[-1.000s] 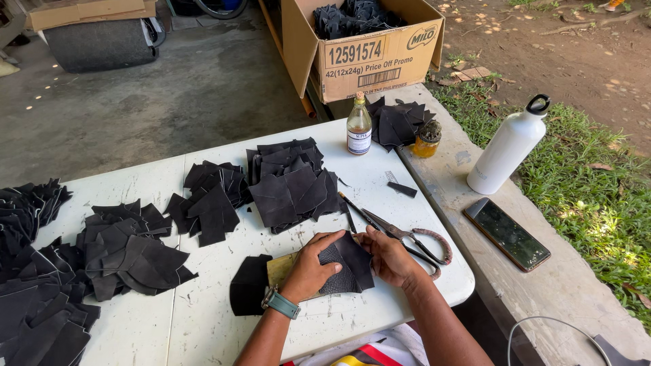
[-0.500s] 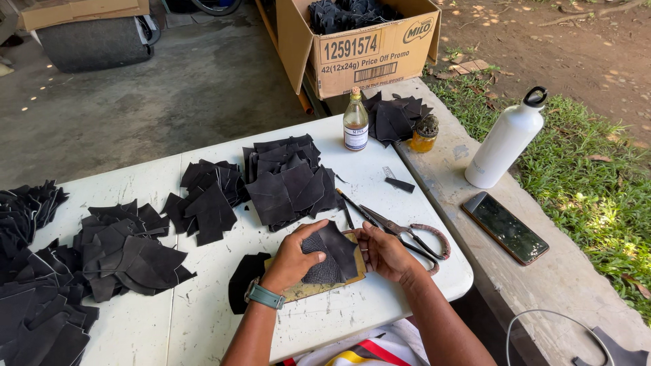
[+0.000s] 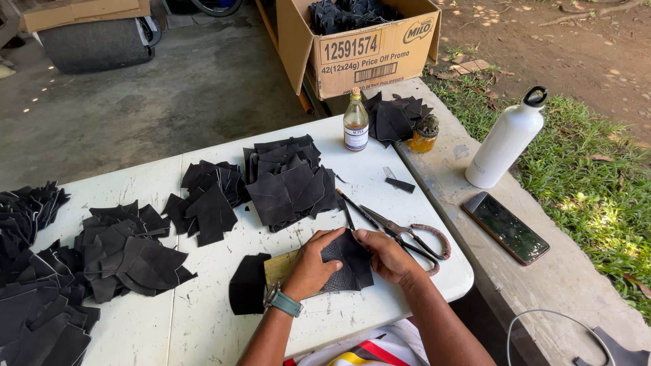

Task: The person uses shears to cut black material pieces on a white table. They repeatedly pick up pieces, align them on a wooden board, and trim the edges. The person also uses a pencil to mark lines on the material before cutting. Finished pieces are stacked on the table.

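My left hand (image 3: 313, 265) and my right hand (image 3: 388, 255) both press a black leather piece (image 3: 351, 263) flat onto a small tan wooden board (image 3: 281, 267) near the front of the white table (image 3: 352, 318). The left hand wears a watch with a teal strap. Left of the board lies another black leather piece (image 3: 247, 283). Scissors (image 3: 410, 234) and a thin dark tool (image 3: 354, 206) lie just right of my right hand.
Stacks of black leather pieces (image 3: 290, 180) cover the table's middle and left. A glass bottle (image 3: 355, 122) stands at the back edge. On the concrete ledge sit a small jar (image 3: 426, 133), a white flask (image 3: 507, 140) and a phone (image 3: 506, 227). A cardboard box (image 3: 369, 45) holds more pieces.
The leather piece was held up between both hands; now it lies pressed flat on the board with both hands on it.
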